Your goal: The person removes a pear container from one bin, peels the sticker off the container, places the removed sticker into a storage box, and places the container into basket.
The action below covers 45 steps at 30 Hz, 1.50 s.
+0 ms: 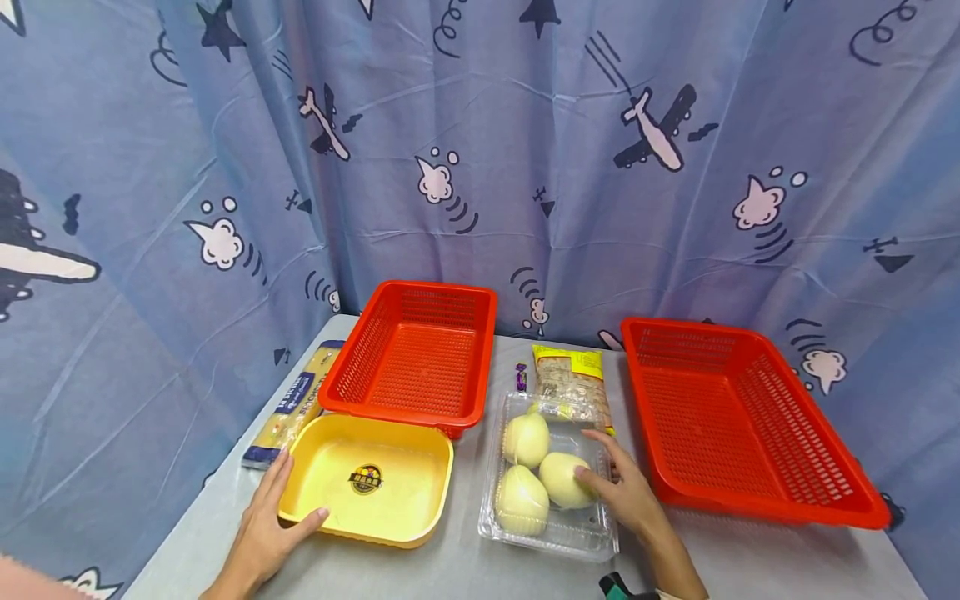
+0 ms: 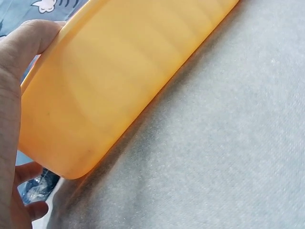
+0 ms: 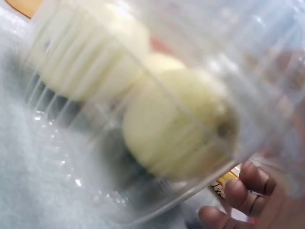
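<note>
My left hand (image 1: 264, 533) holds the near left corner of a yellow plastic basin (image 1: 416, 492). Its thumb lies over the rim and its fingers run along the outside, as the left wrist view shows. A round label marks the bare basin floor. To the right, a clear plastic box (image 1: 570, 542) contains three pale yellow-green fruits, probably pears (image 1: 522, 500). My right hand (image 1: 626, 492) grips the box's right side, its thumb over the top. In the blurred right wrist view, curled fingertips (image 3: 250, 179) show beyond the box; part of that hand is hidden behind the plastic.
Two red perforated baskets stand behind the basin (image 1: 431, 358) and at the right (image 1: 705, 425). A long blue-ended food packet (image 1: 292, 408) lies at the left edge. Behind the box lie a yellow-topped bag (image 1: 573, 375) and a purple-wrapped sweet (image 1: 521, 377). A patterned curtain (image 1: 480, 167) hangs behind.
</note>
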Each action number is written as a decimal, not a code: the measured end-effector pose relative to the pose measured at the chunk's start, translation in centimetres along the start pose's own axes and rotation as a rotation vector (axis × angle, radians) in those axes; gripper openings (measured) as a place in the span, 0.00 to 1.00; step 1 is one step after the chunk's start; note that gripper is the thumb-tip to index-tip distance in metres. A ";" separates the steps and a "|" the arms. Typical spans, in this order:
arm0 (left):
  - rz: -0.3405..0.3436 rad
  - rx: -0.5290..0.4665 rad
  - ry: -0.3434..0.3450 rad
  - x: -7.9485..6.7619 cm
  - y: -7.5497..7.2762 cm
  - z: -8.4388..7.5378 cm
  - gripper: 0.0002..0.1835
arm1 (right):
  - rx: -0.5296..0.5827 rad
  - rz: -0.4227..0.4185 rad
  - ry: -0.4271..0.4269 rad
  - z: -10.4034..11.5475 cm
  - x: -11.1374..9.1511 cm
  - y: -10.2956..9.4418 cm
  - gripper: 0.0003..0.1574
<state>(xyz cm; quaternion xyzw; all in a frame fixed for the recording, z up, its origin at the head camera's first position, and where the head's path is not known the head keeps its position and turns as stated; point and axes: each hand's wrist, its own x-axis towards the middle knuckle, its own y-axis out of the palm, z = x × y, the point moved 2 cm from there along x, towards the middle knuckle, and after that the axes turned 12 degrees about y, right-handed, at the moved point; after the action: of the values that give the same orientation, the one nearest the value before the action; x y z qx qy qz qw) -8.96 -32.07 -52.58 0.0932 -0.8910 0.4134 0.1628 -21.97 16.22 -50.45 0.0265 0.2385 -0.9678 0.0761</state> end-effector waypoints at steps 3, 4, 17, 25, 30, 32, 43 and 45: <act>0.004 0.000 -0.004 0.1 0.0 -0.1 0.53 | 0.039 0.006 -0.017 -0.3 0.1 0.0 0.37; 0.003 0.000 -0.002 0.1 -0.1 -0.1 0.53 | 0.051 0.001 -0.026 -0.3 0.1 0.1 0.36; -0.042 0.028 0.046 0.1 -0.8 -0.5 0.52 | 0.120 -0.062 -0.097 -0.9 0.6 0.7 0.31; -0.110 0.022 0.094 0.7 -2.0 -1.5 0.50 | 0.121 -0.065 -0.167 -0.9 0.2 0.8 0.31; -0.147 -0.010 0.101 1.6 -2.6 -2.8 0.50 | 0.140 -0.066 -0.142 -1.1 0.3 0.7 0.31; -0.163 -0.024 0.103 1.9 -2.7 -3.3 0.50 | 0.142 -0.064 -0.135 -1.3 0.4 0.6 0.31; -0.313 -0.107 0.195 2.7 -2.8 -6.3 0.48 | 0.150 -0.059 -0.176 -1.6 0.4 0.6 0.30; -0.353 -0.134 0.239 2.9 -2.8 -6.8 0.47 | 0.145 -0.059 -0.170 -1.7 0.5 0.6 0.30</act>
<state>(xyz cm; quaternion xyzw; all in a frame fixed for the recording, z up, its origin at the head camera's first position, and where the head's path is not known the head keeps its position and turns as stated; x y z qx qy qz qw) -9.40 -28.70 -45.42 0.1871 -0.8607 0.3267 0.3428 -22.30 16.47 -52.27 -0.0572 0.1614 -0.9831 0.0654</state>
